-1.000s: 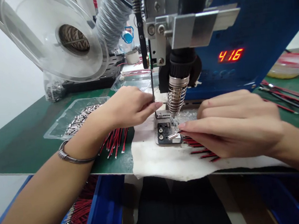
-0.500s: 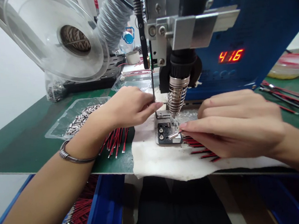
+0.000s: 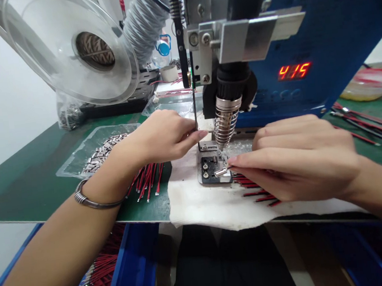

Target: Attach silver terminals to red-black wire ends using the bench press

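Note:
My right hand [image 3: 302, 158] pinches a wire close to its end, where a small silver metal connector [image 3: 220, 172] lies tilted over the black and metal fixture [image 3: 206, 167]. Directly above that fixture points the soldering iron tip with its spring guard [image 3: 226, 120]. My left hand [image 3: 173, 135] is closed by the machine's thin upright rod, thumb and finger together. Something thin shows at its fingertips, but I cannot make out what it is. Several red and black wires [image 3: 246, 183] lie under my right hand on the white cloth [image 3: 198, 210].
A clear tray [image 3: 72, 164] of small metal connectors [image 3: 101, 154] stands left, near more red wires [image 3: 147, 179]. The blue machine [image 3: 271, 93] reads 415. A clear round hood [image 3: 51, 85] hangs at upper left. Further wires [image 3: 373, 124] lie right; a blue bin [image 3: 129, 268] sits below.
Both hands and the connector stay in almost the same place. The machine's display has gone from 416 to 415.

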Demonstrator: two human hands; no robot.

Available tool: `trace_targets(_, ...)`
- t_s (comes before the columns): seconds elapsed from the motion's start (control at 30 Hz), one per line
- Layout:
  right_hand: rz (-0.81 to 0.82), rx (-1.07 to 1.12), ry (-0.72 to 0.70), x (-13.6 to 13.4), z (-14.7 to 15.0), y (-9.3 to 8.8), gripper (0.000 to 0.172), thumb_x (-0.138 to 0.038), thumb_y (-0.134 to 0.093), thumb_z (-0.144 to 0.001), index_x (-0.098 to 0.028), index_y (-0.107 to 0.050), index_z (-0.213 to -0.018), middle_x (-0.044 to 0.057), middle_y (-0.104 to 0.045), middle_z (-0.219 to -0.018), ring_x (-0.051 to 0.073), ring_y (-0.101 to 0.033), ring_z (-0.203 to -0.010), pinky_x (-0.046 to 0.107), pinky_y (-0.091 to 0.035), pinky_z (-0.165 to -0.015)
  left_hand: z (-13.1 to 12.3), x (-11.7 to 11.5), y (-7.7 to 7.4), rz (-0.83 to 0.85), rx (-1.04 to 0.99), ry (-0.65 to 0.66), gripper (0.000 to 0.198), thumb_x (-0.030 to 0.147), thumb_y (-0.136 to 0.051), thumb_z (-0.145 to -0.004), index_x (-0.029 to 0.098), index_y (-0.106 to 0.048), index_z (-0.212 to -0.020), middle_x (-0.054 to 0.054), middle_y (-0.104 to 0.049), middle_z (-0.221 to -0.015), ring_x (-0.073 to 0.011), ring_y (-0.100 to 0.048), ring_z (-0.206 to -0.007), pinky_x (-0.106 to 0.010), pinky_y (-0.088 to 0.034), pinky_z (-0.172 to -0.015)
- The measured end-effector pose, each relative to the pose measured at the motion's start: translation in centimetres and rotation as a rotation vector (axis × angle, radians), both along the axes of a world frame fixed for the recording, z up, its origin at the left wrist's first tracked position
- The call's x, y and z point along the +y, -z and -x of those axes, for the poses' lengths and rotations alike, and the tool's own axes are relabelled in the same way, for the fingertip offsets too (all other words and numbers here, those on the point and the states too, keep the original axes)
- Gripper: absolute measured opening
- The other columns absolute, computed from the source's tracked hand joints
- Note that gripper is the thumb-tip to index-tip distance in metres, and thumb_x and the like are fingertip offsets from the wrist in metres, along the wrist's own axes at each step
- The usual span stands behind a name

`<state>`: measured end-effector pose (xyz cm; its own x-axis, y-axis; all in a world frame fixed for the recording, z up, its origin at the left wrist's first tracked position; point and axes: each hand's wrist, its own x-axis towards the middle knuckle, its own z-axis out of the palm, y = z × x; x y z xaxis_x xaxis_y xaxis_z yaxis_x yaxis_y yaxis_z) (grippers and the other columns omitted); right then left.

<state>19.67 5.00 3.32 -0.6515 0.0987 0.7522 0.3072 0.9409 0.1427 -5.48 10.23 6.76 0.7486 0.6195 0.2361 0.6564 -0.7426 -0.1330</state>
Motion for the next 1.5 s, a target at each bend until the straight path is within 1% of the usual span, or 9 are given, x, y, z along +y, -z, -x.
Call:
trace_targets(0.1, 0.004, 0.008, -0.018, 0.14, -0.03, 0.12, 0.007, -0.011, -0.070, -0.092, -0.017, -0.068, -0.094, -0.003, -0.064, -0.066, 0.012, -0.053, -0.056, 0.029, -0.046, -0.057, 0.06, 0.00, 0.04, -0.007, -0.001, 0.008, 0.049, 0.044, -0.038, -0.100, 0.019, -0.052, -0.059, 0.000, -0.043, -0.050, -0.0121, -0.033, -0.045, -0.032, -0.023, -0.052)
trace_targets(0.37, 0.004, 0.000, 0.006, -0.01, -0.09, 0.10, 0.009, -0.011, -0.067, -0.094, -0.019, -0.067, -0.096, -0.004, -0.064, -0.067, 0.011, -0.055, -0.056, 0.028, -0.047, -0.058, 0.06, -0.06, -0.05, 0.000, 0.000, 0.013, 0.049, 0.044, -0.038, -0.099, 0.019, -0.053, -0.060, 0.000, -0.045, -0.049, -0.0123, -0.034, -0.045, -0.032, -0.023, -0.051)
trace_targets(0.5, -0.008, 0.008, 0.003, -0.10, -0.02, -0.02, 0.013, -0.007, -0.070, -0.090, -0.019, -0.067, -0.094, -0.004, -0.063, -0.064, 0.011, -0.055, -0.056, 0.028, -0.047, -0.058, 0.10, -0.02, -0.02, -0.006, -0.003, 0.011, 0.049, 0.043, -0.039, -0.099, 0.019, -0.053, -0.059, -0.001, -0.046, -0.049, -0.0124, -0.035, -0.044, -0.032, -0.023, -0.050)
trace_targets(0.73, -0.013, -0.020, -0.017, 0.03, -0.23, -0.02, 0.018, -0.002, -0.067, -0.087, -0.018, -0.067, -0.096, -0.005, -0.059, -0.062, 0.012, -0.055, -0.056, 0.027, -0.048, -0.059, -0.01, -0.10, -0.08, 0.003, -0.007, 0.017, 0.048, 0.043, -0.039, -0.098, 0.019, -0.051, -0.058, 0.000, -0.043, -0.049, -0.0116, -0.033, -0.044, -0.032, -0.022, -0.050)
trace_targets(0.93, -0.011, -0.018, -0.001, 0.03, -0.24, 0.02, 0.018, -0.005, -0.064, -0.091, -0.021, -0.066, -0.099, -0.005, -0.060, -0.063, 0.012, -0.057, -0.057, 0.026, -0.050, -0.060, 0.00, -0.08, -0.10, 0.003, -0.015, 0.009, 0.047, 0.043, -0.039, -0.097, 0.019, -0.045, -0.057, 0.001, -0.038, -0.049, -0.0111, -0.029, -0.043, -0.032, -0.020, -0.051)
trace_targets(1.1, -0.014, -0.013, -0.020, 0.01, -0.27, -0.03, 0.018, -0.003, -0.068, -0.087, -0.017, -0.068, -0.098, -0.005, -0.058, -0.063, 0.013, -0.056, -0.058, 0.028, -0.049, -0.059, 0.06, -0.11, -0.07, 0.011, 0.000, 0.005, 0.047, 0.043, -0.039, -0.098, 0.019, -0.048, -0.058, 0.000, -0.041, -0.049, -0.0117, -0.031, -0.044, -0.032, -0.021, -0.051)
trace_targets(1.23, -0.004, -0.009, -0.014, -0.09, -0.29, -0.07, 0.018, -0.004, -0.069, -0.089, -0.018, -0.068, -0.099, -0.006, -0.055, -0.064, 0.012, -0.057, -0.059, 0.027, -0.050, -0.060, 0.08, -0.06, 0.01, 0.000, -0.002, 0.012, 0.048, 0.043, -0.039, -0.098, 0.019, -0.051, -0.058, 0.000, -0.044, -0.049, -0.0121, -0.033, -0.044, -0.032, -0.021, -0.051)
trace_targets(1.37, -0.015, -0.004, 0.005, -0.13, -0.30, -0.08, 0.017, -0.006, -0.068, -0.090, -0.020, -0.068, -0.100, -0.005, -0.058, -0.066, 0.012, -0.058, -0.061, 0.027, -0.052, -0.062, 0.09, -0.01, 0.01, -0.005, -0.005, 0.020, 0.048, 0.043, -0.039, -0.098, 0.019, -0.050, -0.058, 0.000, -0.044, -0.049, -0.0118, -0.033, -0.044, -0.032, -0.022, -0.051)
trace_targets(1.5, -0.019, 0.005, -0.010, -0.05, -0.26, -0.07, 0.019, -0.004, -0.069, -0.088, -0.019, -0.069, -0.100, -0.003, -0.061, -0.067, 0.013, -0.058, -0.063, 0.028, -0.053, -0.063, 0.09, -0.04, -0.03, 0.002, -0.004, 0.008, 0.047, 0.043, -0.039, -0.098, 0.019, -0.048, -0.058, 0.000, -0.042, -0.050, -0.0114, -0.031, -0.045, -0.032, -0.021, -0.052)
